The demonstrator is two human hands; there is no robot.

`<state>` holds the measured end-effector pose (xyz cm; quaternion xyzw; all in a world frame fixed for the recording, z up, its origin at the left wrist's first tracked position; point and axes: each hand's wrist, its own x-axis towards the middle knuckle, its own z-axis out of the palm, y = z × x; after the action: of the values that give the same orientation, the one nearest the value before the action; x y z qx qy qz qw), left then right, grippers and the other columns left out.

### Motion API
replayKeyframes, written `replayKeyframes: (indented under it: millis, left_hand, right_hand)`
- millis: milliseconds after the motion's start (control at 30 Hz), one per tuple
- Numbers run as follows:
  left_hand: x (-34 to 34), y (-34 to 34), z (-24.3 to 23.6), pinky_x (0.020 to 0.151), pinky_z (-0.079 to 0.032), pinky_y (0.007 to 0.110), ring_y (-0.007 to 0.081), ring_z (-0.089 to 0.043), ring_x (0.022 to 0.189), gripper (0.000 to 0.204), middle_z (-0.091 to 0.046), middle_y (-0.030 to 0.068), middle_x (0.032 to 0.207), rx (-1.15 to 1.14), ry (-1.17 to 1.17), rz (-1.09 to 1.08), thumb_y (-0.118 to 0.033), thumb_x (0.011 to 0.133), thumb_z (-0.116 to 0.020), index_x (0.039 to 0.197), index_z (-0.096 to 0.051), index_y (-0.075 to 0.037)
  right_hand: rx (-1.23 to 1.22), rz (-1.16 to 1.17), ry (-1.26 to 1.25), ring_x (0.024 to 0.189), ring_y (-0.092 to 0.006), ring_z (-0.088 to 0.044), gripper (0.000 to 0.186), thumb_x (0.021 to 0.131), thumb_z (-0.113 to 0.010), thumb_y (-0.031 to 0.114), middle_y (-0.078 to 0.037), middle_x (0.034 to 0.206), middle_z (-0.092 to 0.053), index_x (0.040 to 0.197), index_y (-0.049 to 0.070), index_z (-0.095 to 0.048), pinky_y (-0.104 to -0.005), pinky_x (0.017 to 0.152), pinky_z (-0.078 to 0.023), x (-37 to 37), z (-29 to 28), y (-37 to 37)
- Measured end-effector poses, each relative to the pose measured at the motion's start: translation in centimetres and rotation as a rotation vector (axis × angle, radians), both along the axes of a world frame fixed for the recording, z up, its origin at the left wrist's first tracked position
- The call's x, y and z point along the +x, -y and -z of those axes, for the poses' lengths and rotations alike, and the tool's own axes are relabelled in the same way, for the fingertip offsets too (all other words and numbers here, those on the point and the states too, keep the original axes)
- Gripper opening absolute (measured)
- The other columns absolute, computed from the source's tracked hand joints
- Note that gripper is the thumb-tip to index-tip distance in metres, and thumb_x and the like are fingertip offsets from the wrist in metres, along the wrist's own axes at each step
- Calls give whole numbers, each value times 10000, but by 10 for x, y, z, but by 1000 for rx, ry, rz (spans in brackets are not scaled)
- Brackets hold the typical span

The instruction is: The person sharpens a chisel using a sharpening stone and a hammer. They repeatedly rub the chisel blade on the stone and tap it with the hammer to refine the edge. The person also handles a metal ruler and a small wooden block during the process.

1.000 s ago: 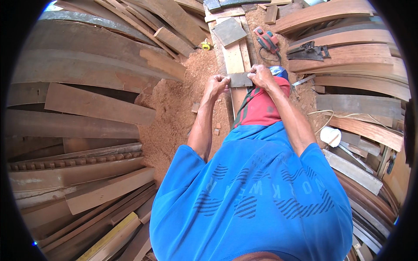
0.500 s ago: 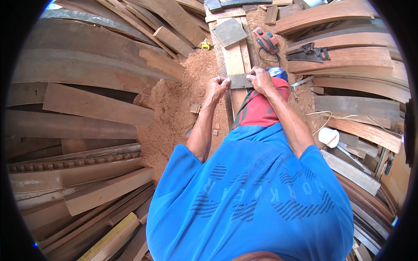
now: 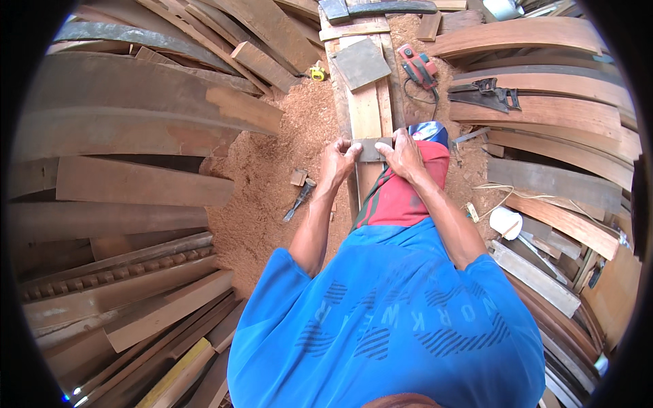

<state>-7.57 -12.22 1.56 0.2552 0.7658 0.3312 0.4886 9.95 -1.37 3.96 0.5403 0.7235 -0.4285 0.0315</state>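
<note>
Both my hands grip a flat grey rectangular plate, which looks like a card scraper point(image 3: 371, 150), across a narrow pale board point(image 3: 365, 112). My left hand point(image 3: 339, 162) is closed on its left end and my right hand point(image 3: 403, 158) on its right end, thumbs pressed on the near side. The board lies along a plank bench point(image 3: 340, 102) that runs away from me. My leg in red trousers point(image 3: 415, 183) rests over the near part of the bench. Farther up, a square grey slab point(image 3: 362, 63) sits on the board.
A hammer-like tool point(image 3: 381, 9) lies at the bench's far end. Right of the bench are a red power tool point(image 3: 417, 66), a handsaw point(image 3: 484, 95) and a white bucket point(image 3: 506, 223). Left, on sawdust, are a chisel point(image 3: 299, 200) and yellow tape measure point(image 3: 317, 73). Stacked timber point(image 3: 136, 112) flanks both sides.
Both hands and the scraper sit lower in the picture, closer to my body. My view has shifted a little, and the chisel beside my left forearm now shows more fully.
</note>
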Motion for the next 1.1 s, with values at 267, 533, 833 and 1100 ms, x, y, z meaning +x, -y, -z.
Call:
replayKeyframes:
  millis: [267,533,833,1100]
  left_hand:
    - [2,-11,-30,674,-525,345,165,-653,718,237,-699,103,774,-76,-64,1,-223,883,-739,873,-670,3]
    - [3,-18,-36,678,-527,356,186,-662,729,226,-701,125,789,-160,-84,17,-202,871,-743,898,-665,9]
    - [8,-20,-36,693,-544,384,248,-703,746,212,-716,156,802,-181,-95,-22,-181,847,-751,913,-686,10]
    - [8,-13,-24,713,-534,350,199,-677,751,268,-723,137,815,-100,-109,-26,-228,869,-723,927,-692,32]
  right_hand:
    - [-54,-46,5,1093,-456,-566,524,847,-750,314,-295,1090,-587,1111,-74,-516,-508,937,-459,-4,-9,-10]
    - [-74,-28,-50,978,-437,-557,437,823,-772,224,-249,987,-553,1035,-44,-499,-511,851,-453,-4,-8,-13]
    - [47,-60,-110,951,-443,-547,436,819,-763,209,-239,971,-541,1045,-55,-500,-512,830,-448,-2,-2,-7]
    - [-12,-90,-60,1021,-446,-565,436,800,-772,213,-248,1000,-580,1015,-62,-511,-506,864,-461,-1,3,-15]
